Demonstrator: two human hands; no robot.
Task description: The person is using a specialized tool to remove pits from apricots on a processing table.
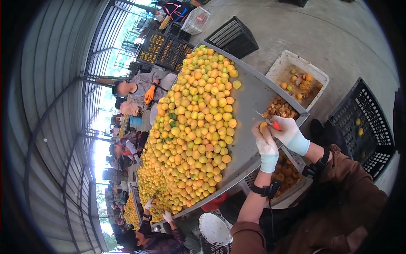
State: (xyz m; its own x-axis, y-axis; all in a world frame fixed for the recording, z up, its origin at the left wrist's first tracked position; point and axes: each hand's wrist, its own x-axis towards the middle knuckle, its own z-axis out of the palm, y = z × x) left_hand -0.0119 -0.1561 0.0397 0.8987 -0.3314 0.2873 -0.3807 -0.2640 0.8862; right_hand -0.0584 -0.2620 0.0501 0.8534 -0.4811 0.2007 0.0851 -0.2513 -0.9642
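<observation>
My left hand (pixel 265 144), in a white knit glove with a pale green cuff, holds a yellow-orange fruit (pixel 263 127), apparently an apricot, in its fingertips. In my right hand (pixel 288 131), gloved alike, is a small knife with a red handle (pixel 276 125). Its thin blade (pixel 259 113) points up-left past the fruit. The two hands meet over the near edge of a metal table (pixel 250 85). A large heap of apricots (pixel 196 127) covers the table beyond them. Brown pits or scraps (pixel 280 108) are piled by the table corner beside my right hand.
A soiled white bin (pixel 323 74) with fruit and pulp stands right of the table. Farther right is a black plastic crate (pixel 364 127). Halved fruit (pixel 285 173) fills a container below my hands. A co-worker's gloved hands (pixel 166 216) touch the heap; others sit across.
</observation>
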